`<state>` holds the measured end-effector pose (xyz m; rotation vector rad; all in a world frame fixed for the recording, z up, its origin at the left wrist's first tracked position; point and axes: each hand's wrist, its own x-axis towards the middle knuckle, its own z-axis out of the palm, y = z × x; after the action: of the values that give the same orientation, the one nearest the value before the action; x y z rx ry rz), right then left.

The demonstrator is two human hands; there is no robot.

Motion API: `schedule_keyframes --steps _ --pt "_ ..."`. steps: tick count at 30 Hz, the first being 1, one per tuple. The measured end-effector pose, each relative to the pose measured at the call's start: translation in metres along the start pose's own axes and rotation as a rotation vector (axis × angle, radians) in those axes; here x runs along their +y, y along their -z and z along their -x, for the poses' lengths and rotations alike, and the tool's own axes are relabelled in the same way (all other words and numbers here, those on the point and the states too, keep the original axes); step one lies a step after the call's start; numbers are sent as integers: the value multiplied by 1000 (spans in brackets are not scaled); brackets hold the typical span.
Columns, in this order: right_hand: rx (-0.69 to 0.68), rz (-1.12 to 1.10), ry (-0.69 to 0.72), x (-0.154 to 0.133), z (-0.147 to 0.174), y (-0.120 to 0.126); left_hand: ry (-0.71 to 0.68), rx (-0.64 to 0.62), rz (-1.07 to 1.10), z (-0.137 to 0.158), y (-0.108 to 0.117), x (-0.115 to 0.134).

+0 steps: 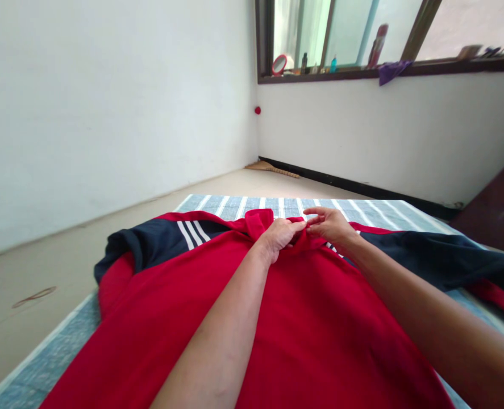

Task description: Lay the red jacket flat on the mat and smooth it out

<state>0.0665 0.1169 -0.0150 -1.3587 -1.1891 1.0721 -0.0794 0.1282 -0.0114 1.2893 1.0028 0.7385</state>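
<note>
Striped blue mat (277, 205), red jacket (311, 318), white walls (107, 102)

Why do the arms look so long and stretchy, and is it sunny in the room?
Head view: the wide lens stretches what is near the edges, so the forearms look long and the walls lean; the left hand and right hand on the red jacket collar are sharp. Head view: soft daylight comes from the window, shadows are faint, and there is no strong glare.
</note>
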Motion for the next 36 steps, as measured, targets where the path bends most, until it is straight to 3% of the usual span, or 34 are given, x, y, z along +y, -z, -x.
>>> schedule_keyframes --steps 7,18,23,27,30,33,36 --pt "74 -27 -62 -4 4 -3 40 63 185 1 -4 -1" --pt "100 154 -84 -5 -2 6 -55 222 167 -2 -7 -1" --pt "106 367 32 -2 -2 7 -128 269 107 -5 -8 -3" --pt "133 772 393 -8 2 5 -203 214 76 -6 -8 -6" --pt "25 899 516 -20 1 0 -280 224 -59 -9 -6 -7" --pt "-203 998 418 -36 -7 -3 -409 259 -288 -13 -5 -7" --pt "-419 1105 296 -49 -20 -4 -459 245 -385 -16 -6 -8"
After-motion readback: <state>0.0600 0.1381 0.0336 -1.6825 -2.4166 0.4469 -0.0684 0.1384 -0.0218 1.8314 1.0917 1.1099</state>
